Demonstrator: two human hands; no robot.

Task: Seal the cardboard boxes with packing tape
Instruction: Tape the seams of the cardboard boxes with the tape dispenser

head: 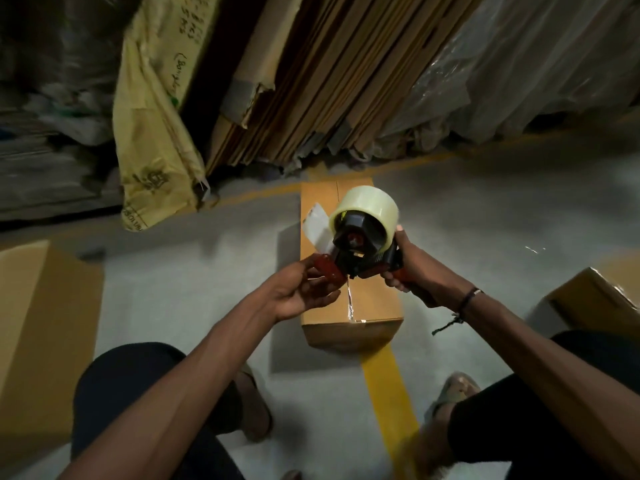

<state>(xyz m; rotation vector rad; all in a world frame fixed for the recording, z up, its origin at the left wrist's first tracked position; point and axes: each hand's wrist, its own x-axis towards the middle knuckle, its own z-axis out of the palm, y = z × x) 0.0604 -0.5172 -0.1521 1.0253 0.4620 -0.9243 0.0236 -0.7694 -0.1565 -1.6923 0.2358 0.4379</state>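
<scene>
Taking the middle box (349, 306) on the floor as the landmark, the left hand (301, 292) is above its left edge. Its fingers are curled around the red front part of the dispenser (363, 251), near the loose tape end (317, 230) which stands up to the left of the roll (367, 209). The right hand (412, 271) is above the right edge of the box, clenched around the dispenser handle. The dispenser is held in the air over the box, not touching it.

It seems the person is preparing the tape end before laying a strip. To do this well, I think the loose end should be pulled flat and straight, without folding on itself, then put on the far edge of the box and drawn along the middle seam with steady pressure.

Count: three boxes are visible, one to the left (41, 323) of the landmark, the landmark itself, and one to the right (599, 299); one dispenser with one roll; two hands. Behind the box many flat cartons (329, 81) lean, too many to count.
</scene>
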